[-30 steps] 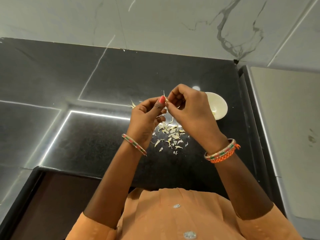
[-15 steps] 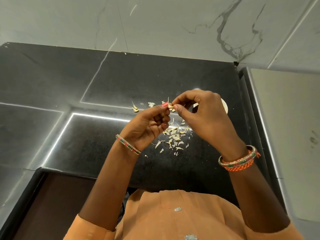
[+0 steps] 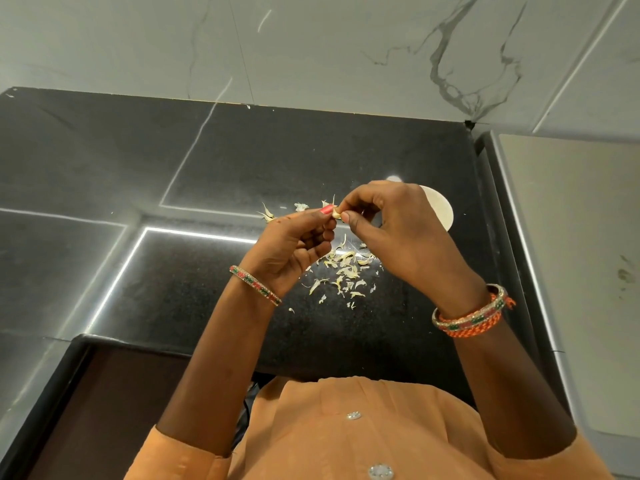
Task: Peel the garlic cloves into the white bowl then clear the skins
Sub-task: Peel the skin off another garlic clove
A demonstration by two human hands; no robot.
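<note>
Nearest is the person's orange shirt (image 3: 346,427) with its shiny buttons, and both forearms reach up from it over the black counter (image 3: 207,161). A bangle (image 3: 255,285) sits on the left wrist and a stack of orange and green bangles (image 3: 472,315) on the right.

Beyond the wrists, a loose scatter of skins (image 3: 343,271) lies on the counter under and between the hands. They look papery, dry and very light; a breath or a quick sweep would likely send them flying, so gathering them with a flat palm or cupped fingers seems the safer way to clear them later.

Above the scatter, the left hand (image 3: 291,247) and the right hand (image 3: 398,230) meet. Both pinch a single garlic clove (image 3: 336,213) between thumb and fingertips, the left from the left side, the right from the right, with the other fingers curled in. The clove is small, pale and firm. Where bare it is probably a little slick, so it is best held by its ends while a nail lifts the skin at the tip.

Farther off, more bits of garlic (image 3: 268,214) lie to the left of the hands. The white bowl (image 3: 441,213) stands just beyond the right hand, partly hidden by it; what it holds cannot be seen. The grey marbled wall (image 3: 346,46) rises at the back.
</note>
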